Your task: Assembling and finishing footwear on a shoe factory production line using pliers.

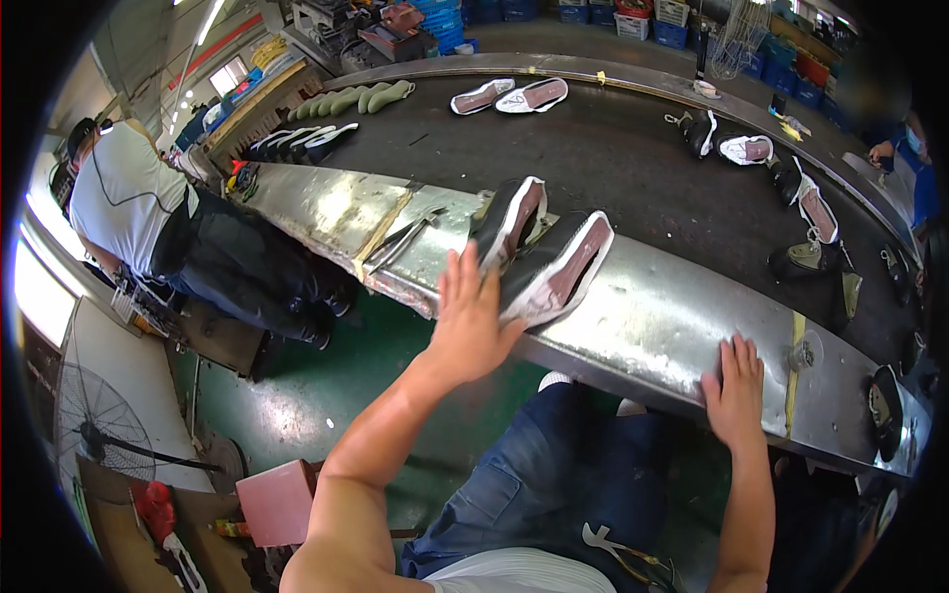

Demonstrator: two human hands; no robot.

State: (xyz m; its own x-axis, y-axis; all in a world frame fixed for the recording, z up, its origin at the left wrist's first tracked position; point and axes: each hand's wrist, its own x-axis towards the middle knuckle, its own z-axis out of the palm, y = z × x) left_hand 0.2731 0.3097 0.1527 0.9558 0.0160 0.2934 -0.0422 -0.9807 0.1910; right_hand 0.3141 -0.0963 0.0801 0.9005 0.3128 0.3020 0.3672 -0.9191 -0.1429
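A: Where is the near shoe (575,272) lying?

B: It's sitting just above the centre of the frame, on the metal ledge (662,308), its brown underside facing up and its pale rim showing. The far shoe (522,212) is lying close behind it.

A: How is it likely to be handling?

B: I'm guessing stiff and fairly weighty, since it's keeping its shape as if a hard form were filling it. The dark sides are looking softer, and the ledge is shining, so sliding seems likelier than breaking. I'd be taking hold around the middle, fingers and thumb on opposite sides, sparing the white rim.

A: And the hands?

B: The left hand (472,321) is spreading its fingers beside both shoes, grasping nothing; whether the thumb is touching the near shoe, I can't tell. The right hand (735,395), lower right, is resting on the ledge, fingers loosely extended, holding nothing.

A: Further out?

B: Tools (402,243) are lying left of the shoes, and a jar (806,353) is standing right of the right hand. Beyond the ledge, the black belt (633,163) is carrying more shoes, including a white-rimmed pair (535,96) at upper centre. A co-worker (129,208) is bending at upper left.
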